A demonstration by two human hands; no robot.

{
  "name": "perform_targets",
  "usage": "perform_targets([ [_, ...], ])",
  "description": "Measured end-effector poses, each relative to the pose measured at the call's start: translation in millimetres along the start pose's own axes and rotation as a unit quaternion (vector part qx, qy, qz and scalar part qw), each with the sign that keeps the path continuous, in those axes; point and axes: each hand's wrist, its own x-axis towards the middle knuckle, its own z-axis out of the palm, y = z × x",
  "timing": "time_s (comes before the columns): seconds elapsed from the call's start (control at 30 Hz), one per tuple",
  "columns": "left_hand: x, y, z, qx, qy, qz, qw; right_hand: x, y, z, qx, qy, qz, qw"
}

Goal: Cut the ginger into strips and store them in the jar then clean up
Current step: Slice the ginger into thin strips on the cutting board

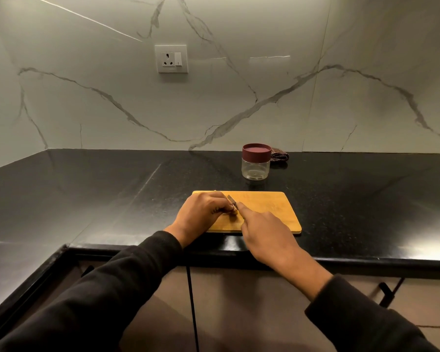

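Note:
A wooden cutting board (269, 209) lies on the black counter near its front edge. My left hand (201, 214) rests on the board's left part, its fingertips pinching a small piece of ginger (233, 212), mostly hidden. My right hand (267, 237) grips a knife (231, 200) with the forefinger stretched along its back; only a short bit of blade shows above the ginger. A clear jar (255, 163) with a dark red lid on stands behind the board, nothing visible inside.
A folded dark checked cloth (280, 156) lies right behind the jar by the marble wall. A wall socket (171, 59) sits above. The black counter (87, 189) bends round to the left; cabinet doors with handles are below its front edge.

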Motion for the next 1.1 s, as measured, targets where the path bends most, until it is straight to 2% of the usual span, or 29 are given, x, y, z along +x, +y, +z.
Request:
perform_targets([
  [0.7,2.4,3.8,-1.7,-0.013,-0.011,-0.008,1.000,1.8,-2.2,7.7,-0.013,-0.005,0.000,1.000],
  [1.1,1.5,-1.1,0.8,0.000,-0.003,-0.022,1.000,-22.0,4.8,6.2,-0.029,-0.045,0.021,0.998],
])
